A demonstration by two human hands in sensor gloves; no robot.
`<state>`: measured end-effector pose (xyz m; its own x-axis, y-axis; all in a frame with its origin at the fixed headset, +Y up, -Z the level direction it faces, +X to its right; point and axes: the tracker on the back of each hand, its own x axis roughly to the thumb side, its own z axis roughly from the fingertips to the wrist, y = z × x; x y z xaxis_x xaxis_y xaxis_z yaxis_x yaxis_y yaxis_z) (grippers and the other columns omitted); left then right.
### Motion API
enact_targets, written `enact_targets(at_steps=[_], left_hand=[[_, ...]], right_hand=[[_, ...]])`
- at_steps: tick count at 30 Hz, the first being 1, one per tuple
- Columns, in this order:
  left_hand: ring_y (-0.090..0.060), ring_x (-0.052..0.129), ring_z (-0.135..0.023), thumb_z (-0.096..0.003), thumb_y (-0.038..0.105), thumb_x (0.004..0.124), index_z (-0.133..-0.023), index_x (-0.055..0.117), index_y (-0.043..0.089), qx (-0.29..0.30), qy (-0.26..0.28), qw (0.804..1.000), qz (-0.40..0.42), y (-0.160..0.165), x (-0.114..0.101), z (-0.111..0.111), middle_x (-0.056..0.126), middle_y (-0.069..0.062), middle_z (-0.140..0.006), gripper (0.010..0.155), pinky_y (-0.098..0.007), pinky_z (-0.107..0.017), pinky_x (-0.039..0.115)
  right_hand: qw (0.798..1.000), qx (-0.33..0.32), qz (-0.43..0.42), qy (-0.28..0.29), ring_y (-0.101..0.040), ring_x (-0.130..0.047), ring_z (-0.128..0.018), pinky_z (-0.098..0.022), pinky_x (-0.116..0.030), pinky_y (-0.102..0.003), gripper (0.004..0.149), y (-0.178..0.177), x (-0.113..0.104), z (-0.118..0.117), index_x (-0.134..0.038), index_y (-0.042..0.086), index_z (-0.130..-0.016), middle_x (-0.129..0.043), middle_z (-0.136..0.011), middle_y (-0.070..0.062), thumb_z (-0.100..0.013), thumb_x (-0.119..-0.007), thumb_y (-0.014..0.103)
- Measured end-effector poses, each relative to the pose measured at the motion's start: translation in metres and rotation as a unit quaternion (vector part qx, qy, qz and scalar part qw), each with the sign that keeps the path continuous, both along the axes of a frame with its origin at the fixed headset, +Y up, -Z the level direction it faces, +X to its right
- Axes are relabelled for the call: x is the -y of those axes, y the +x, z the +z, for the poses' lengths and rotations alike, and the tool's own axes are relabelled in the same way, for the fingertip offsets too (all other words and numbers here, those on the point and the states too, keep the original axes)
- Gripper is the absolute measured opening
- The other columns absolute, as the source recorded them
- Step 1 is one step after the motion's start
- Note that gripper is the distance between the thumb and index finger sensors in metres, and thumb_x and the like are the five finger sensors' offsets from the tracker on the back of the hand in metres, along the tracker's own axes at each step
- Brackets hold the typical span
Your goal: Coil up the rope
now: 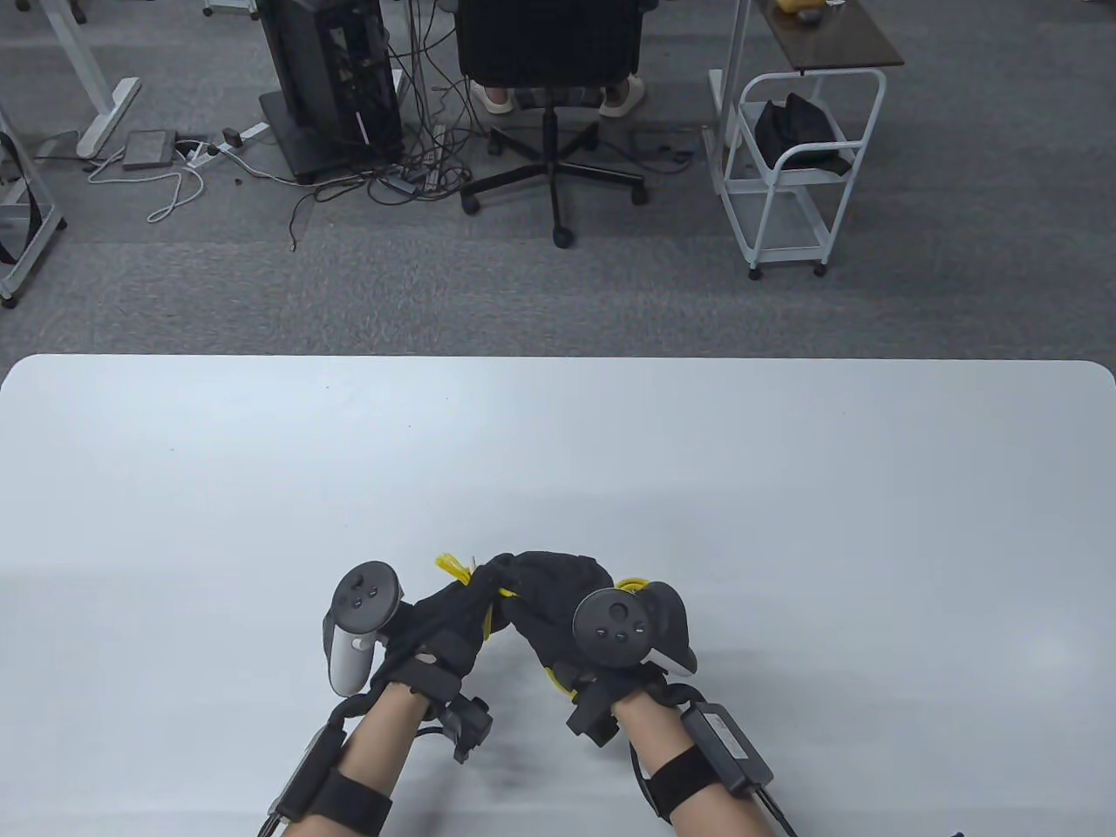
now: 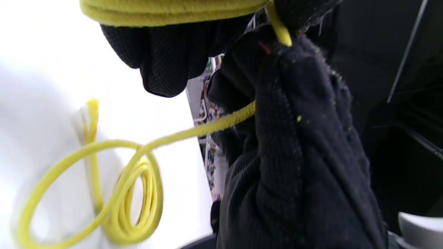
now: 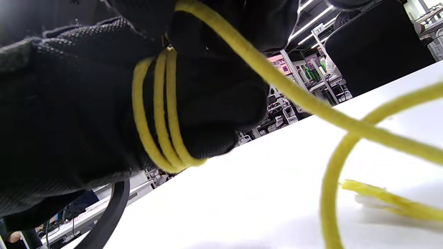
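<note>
Both hands are meeting at the near centre of the desk (image 1: 261, 488). Right hand (image 1: 558, 610) is carrying three turns of yellow rope (image 3: 155, 114) wrapped around its fingers. Left hand (image 1: 445, 628) grip is pinching the strand; loose loops are hanging over the desk.

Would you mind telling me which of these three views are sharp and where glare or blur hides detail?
Table view: sharp and evenly lit, soft shadows under the left hand and right hand. Left wrist view: the table is blown out white, and the rope loops are smeared. Right wrist view: the wraps on the glove are crisp; the near strand and frayed end are out of focus.
</note>
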<state>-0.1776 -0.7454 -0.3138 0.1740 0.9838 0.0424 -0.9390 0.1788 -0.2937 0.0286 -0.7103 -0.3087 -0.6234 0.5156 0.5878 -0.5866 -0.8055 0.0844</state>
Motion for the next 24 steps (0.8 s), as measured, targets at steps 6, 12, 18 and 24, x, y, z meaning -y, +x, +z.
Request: enact_targets(at_steps=[6, 12, 18, 24], left_hand=[[-0.034, 0.091, -0.088, -0.0625, 0.049, 0.058, -0.108, 0.068, 0.016, -0.053, 0.042, 0.998, -0.003, -0.010, -0.007, 0.001, 0.078, -0.019, -0.108, 0.057, -0.041, -0.067, 0.072], [-0.031, 0.087, -0.094, -0.0619, 0.050, 0.059, -0.108, 0.067, 0.022, -0.066, 0.068, 0.995, 0.039, -0.015, -0.010, 0.002, 0.074, -0.013, -0.112, 0.054, -0.038, -0.071, 0.069], [-0.028, 0.088, -0.095, -0.0620, 0.050, 0.057, -0.108, 0.065, 0.023, -0.027, 0.061, 0.991, 0.118, -0.013, -0.010, 0.002, 0.074, -0.011, -0.113, 0.055, -0.036, -0.072, 0.071], [-0.027, 0.098, -0.085, -0.0615, 0.051, 0.055, -0.107, 0.069, 0.020, 0.026, 0.044, 0.983, 0.178, -0.004, -0.007, 0.001, 0.084, -0.013, -0.105, 0.057, -0.034, -0.066, 0.079]], right_hand=[[1.000, -0.017, 0.021, -0.010, -0.046, -0.070, -0.091, -0.066, -0.048, -0.075, 0.041, -0.006, 0.005, 0.001, -0.072, 0.018, -0.094, -0.069, -0.103, -0.015, -0.059, -0.069, 0.039], [0.997, -0.032, 0.056, -0.037, -0.046, -0.072, -0.090, -0.066, -0.049, -0.074, 0.041, -0.010, 0.012, -0.001, -0.072, 0.017, -0.094, -0.070, -0.103, -0.015, -0.060, -0.068, 0.039], [0.994, -0.039, 0.080, -0.061, -0.046, -0.072, -0.089, -0.065, -0.049, -0.074, 0.041, -0.011, 0.019, -0.004, -0.072, 0.017, -0.094, -0.070, -0.103, -0.015, -0.060, -0.067, 0.038], [0.993, -0.035, 0.087, -0.069, -0.047, -0.072, -0.089, -0.065, -0.049, -0.074, 0.041, -0.010, 0.022, -0.005, -0.072, 0.016, -0.094, -0.071, -0.103, -0.016, -0.060, -0.067, 0.039]])
